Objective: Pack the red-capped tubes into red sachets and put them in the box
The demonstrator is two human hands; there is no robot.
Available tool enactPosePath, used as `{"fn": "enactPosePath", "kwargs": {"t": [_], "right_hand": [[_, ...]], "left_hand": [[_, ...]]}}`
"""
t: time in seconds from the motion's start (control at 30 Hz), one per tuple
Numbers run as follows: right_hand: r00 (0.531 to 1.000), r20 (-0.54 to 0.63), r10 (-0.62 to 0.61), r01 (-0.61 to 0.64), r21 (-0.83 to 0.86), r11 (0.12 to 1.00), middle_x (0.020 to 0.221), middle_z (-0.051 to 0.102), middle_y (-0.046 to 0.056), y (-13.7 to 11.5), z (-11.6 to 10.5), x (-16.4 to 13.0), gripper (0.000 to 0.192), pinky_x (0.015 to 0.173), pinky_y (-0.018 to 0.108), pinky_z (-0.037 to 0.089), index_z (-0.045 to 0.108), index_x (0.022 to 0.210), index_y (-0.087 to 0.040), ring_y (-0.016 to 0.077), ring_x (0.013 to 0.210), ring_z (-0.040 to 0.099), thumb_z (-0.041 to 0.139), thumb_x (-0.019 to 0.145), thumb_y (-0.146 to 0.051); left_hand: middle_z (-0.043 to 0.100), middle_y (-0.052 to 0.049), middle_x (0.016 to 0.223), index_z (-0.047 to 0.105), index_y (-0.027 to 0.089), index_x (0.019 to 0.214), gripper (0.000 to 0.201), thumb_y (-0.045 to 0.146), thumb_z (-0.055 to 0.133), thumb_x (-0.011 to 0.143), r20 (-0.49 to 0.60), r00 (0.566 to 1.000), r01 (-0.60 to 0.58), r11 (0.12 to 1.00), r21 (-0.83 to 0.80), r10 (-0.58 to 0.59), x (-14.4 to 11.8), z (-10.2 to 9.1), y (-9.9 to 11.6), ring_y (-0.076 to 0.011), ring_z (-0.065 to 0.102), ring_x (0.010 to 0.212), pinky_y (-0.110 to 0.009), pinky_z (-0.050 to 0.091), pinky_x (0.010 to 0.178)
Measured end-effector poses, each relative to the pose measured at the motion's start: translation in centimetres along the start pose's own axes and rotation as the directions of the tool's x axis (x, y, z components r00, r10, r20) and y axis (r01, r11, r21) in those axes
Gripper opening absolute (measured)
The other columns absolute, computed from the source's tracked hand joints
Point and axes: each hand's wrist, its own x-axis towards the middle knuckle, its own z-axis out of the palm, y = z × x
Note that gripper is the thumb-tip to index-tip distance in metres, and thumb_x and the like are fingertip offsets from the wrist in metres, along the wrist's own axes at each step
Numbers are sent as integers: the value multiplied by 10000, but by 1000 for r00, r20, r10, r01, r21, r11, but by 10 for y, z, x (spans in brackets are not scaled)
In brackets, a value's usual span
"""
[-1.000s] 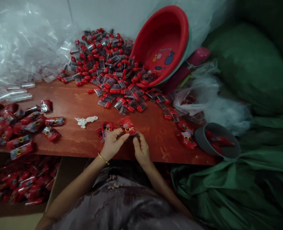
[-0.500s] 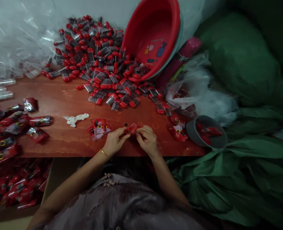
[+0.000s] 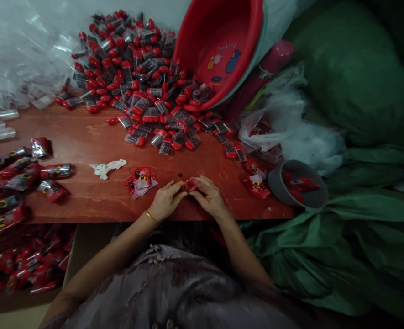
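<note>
Reddish-brown wood forms the table [image 3: 85,141], with a pale wall behind it and green cloth [image 3: 359,214] heaped at three o'clock. At the near edge, about six o'clock on the tabletop, the left hand [image 3: 165,201] and the right hand [image 3: 210,197] meet, both closed narrowly with fingertips pinched on a small red packet [image 3: 191,184]. The packet is glossy, crumpled and mostly red with a darker patch, held just above the wood between the two hands; finer print on it is too small to read. The left wrist wears a thin gold bangle [image 3: 150,216].

Just beside the left hand at nine o'clock lies a little stack of red sachets [image 3: 140,179], and further on a scrap of white material [image 3: 106,167]. A tiny dark dot [image 3: 180,174] sits on the wood at twelve o'clock from the packet. At twelve o'clock across the table a big pile of red-capped vials [image 3: 136,82] spills from a tipped red basin [image 3: 222,50]. At nine o'clock more filled packets [image 3: 20,178] are scattered, with clear plastic sleeves [image 3: 13,68] heaped at ten o'clock. At three o'clock a grey cup [image 3: 299,189] lies tilted at the table's edge, red packets inside it.
</note>
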Motion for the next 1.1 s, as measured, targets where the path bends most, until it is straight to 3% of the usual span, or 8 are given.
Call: {"fn": "enactPosePath", "kwargs": {"t": [0.17,0.37,0.53,0.63,0.8,0.97,1.1], "right_hand": [[997,-71,-26,23,-49,999,856,703,46,7,6,-3,285,975,431,393,698,939,-222,181,859,610,507,898,-429],[999,-20,-41,37,-153,988,695,661,23,11,3,0,374,967,412,372,681,742,-210,173,801,588,475,898,-479],[997,47,-62,69,-161,985,686,657,13,7,-7,6,321,877,361,401,671,750,-212,161,746,581,543,860,-485],[998,26,-64,67,-148,987,672,646,16,4,-6,6,319,797,330,415,675,761,-209,159,716,568,535,868,-475],[1000,25,-12,18,-262,965,730,654,33,7,0,2,386,938,407,343,690,784,-208,176,776,564,467,895,-502],[991,125,39,1,-305,952,826,679,44,8,2,0,310,807,349,376,696,896,-224,186,815,549,515,882,-475],[989,120,86,-38,-360,932,866,675,34,9,4,-2,259,865,361,354,689,889,-236,190,857,538,552,867,-455]], "left_hand": [[708,-56,1076,607,189,1084,239,279,481,902,3,1000,-16,998,53,16,0,2,-4,-173,670,974,-389,452,1021],[701,-79,1093,598,172,1088,233,256,505,891,19,999,-32,984,177,29,2,4,-8,-188,647,1040,-412,440,1032],[708,-84,1072,609,163,1053,201,222,508,890,20,998,-57,968,243,53,1,6,-6,-206,612,1108,-428,427,1039],[689,-95,1122,603,159,1081,223,218,494,896,29,999,-49,967,249,43,0,9,-6,-211,591,1139,-440,410,1050],[698,-114,1092,611,150,1115,261,222,492,894,65,997,15,956,292,-36,0,13,-9,-245,551,1189,-501,363,1066],[675,-133,1140,604,152,1156,306,250,531,875,100,992,36,940,340,-74,-1,12,-10,-269,496,1244,-532,329,1074],[683,-127,1125,612,158,1149,307,268,533,873,72,996,30,937,348,-59,-4,14,-11,-289,481,1255,-548,336,1058]]}}
